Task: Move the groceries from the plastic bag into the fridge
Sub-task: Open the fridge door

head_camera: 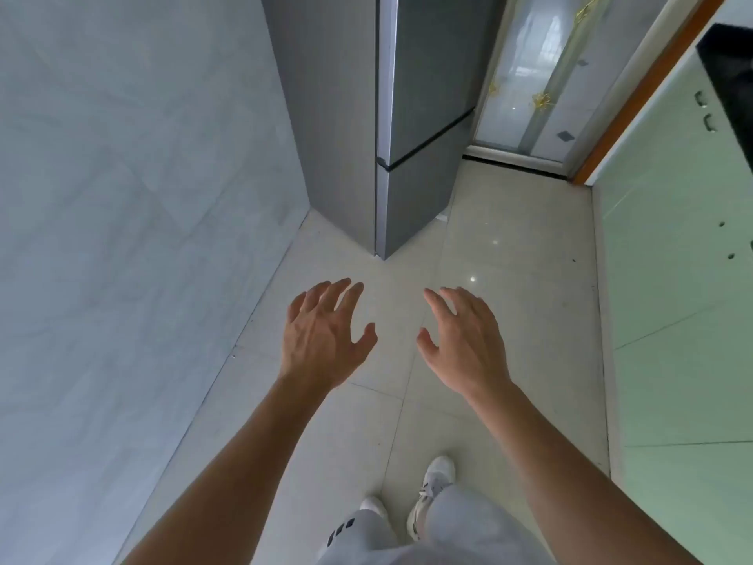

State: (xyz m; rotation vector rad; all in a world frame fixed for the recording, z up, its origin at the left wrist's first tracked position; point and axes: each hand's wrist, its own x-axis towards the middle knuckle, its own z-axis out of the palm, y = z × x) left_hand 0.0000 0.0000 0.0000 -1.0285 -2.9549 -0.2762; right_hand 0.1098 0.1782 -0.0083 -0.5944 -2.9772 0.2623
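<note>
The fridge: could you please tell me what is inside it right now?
Only the outside of the fridge shows: its upper and lower doors are closed, so its contents are hidden. The left hand and right hand hold nothing.

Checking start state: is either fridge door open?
No, the upper and lower doors of the grey fridge both sit shut, flush against its body.

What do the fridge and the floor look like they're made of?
Fridge: likely metal or metal-look panels, with a grey brushed finish and faint vertical grain. Floor: probably glazed ceramic tile, pale and glossy; grout lines and bright light reflections show.
</note>
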